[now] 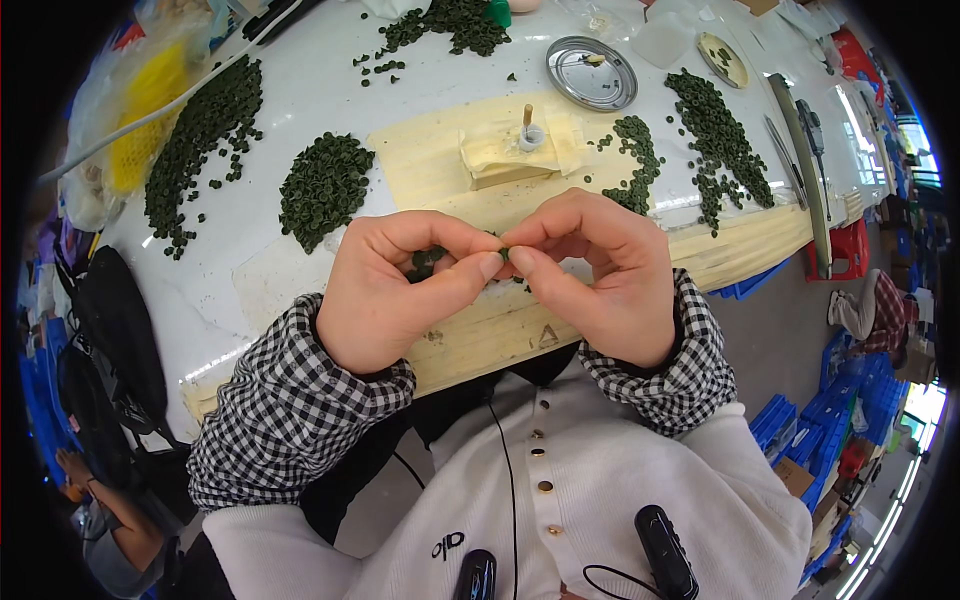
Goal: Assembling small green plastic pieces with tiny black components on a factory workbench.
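Note:
My left hand [385, 290] and my right hand [620, 285] meet over the near part of the table. Thumbs and forefingers of both pinch one small dark green piece [503, 254], mostly covered by the fingertips. More small green round pieces [424, 264] show behind the left thumb; whether the palm holds them or they lie below, I cannot tell. Beyond the hands stands a block wrapped in yellowish tape [500, 172], with a small clear cup [532, 138] and a thin brown stick [527, 115] on top. A pile of green round pieces [325, 188] lies left of it.
Larger heaps of green pieces lie at the far left [200, 150] and right [718, 140]. A round metal lid [591, 73] and a shallow yellowish dish [722, 60] sit at the back. Tweezers [787, 160] and a screwdriver [815, 140] lie by the right edge. Another person's arm [120, 510] shows lower left.

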{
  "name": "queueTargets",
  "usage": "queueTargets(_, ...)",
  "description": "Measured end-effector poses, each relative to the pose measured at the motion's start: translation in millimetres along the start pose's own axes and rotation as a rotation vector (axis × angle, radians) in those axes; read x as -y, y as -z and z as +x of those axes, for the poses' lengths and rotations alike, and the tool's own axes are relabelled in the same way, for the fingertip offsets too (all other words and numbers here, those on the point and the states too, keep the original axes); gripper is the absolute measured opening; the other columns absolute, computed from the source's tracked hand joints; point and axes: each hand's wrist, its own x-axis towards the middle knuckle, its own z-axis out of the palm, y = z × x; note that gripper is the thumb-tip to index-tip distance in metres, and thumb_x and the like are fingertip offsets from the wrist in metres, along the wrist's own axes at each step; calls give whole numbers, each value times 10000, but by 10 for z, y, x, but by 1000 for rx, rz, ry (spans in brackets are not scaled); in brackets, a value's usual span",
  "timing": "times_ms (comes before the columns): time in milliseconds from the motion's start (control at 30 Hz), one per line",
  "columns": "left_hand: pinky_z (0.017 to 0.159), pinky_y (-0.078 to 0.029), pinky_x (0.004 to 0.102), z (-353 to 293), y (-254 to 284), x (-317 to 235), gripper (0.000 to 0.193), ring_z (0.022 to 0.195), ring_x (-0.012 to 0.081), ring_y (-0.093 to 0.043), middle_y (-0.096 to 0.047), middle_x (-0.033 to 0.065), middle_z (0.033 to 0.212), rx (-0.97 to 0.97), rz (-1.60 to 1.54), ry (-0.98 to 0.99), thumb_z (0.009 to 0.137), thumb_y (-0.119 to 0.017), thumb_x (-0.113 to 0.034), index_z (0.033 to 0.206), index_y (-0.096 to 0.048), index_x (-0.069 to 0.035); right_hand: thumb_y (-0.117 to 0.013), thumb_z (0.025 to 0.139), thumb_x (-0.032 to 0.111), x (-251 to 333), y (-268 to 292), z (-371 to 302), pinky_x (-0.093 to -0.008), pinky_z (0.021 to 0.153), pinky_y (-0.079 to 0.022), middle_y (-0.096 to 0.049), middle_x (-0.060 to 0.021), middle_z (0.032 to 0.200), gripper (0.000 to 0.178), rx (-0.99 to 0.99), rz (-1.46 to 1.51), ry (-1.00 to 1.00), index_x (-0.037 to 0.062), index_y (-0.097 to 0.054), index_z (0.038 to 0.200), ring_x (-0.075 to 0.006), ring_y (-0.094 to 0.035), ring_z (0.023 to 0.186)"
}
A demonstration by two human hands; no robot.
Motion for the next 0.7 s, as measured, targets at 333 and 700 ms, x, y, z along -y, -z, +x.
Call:
queueTargets(333, 730, -473, 222, 54, 36, -6, 108, 762, 98, -607, -665, 74, 809, -28, 42, 79, 829, -625, -40, 907, -638, 34, -593, 840, 6, 218, 314, 17, -220, 707, -471, -624, -52, 843, 117, -178, -226, -59, -47, -608, 943, -89, -593, 764)
queueTargets(700, 546, -357, 157, 69, 90, -97, 129, 573, 25, -424, -648, 74, 843, 0, -194, 207, 873, -562, -82, 954, -593, 14, -697, 685, 32, 91, 557, 23, -305, 618, -417, -544, -54, 675, 101, 26, -817, 175, 36, -623, 753, -220, -500, 695)
